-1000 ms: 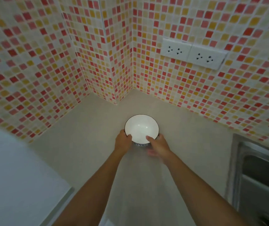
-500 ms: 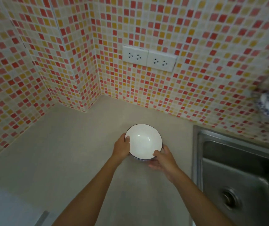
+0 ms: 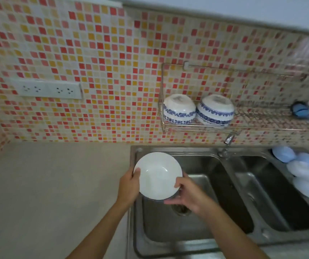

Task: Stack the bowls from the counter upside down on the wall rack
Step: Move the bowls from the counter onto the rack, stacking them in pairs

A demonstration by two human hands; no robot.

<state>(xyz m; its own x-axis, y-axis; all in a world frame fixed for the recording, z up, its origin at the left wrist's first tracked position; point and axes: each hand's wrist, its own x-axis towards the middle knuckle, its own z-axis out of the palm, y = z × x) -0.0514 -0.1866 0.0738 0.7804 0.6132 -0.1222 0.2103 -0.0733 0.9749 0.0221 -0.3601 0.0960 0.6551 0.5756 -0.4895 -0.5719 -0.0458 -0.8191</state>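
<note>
The view has swung from the tiled corner to the stretch of wall over the double sink (image 3: 215, 193), so the wall rack (image 3: 234, 126) now sits in plain sight above and to the right of the hands. The tabletop (image 3: 47, 184), where the white bowl (image 3: 158, 175) rested a second ago, lies off to the left, and the bowl has come with the hands: it is lifted clear and held over the left basin, mouth up, tipped a little toward the camera.

On the rack's wire shelf stand two blue-patterned bowls (image 3: 198, 109) upside down, side by side and touching or nearly so, at its left end. The rest of the shelf to their right looks bare up to a blue object near its far end, too blurred to name.

The left hand (image 3: 129, 186) clasps the bowl's left rim, thumb over the edge. The right hand (image 3: 187, 193) clasps the lower right rim, thumb inside and fingers (image 3: 170, 201) underneath. Both grips are closed on the bowl.

By my reading the carry is about halfway done. The bowl has yet to be raised and turned over, then set either onto one of the inverted bowls or beside them.
</note>
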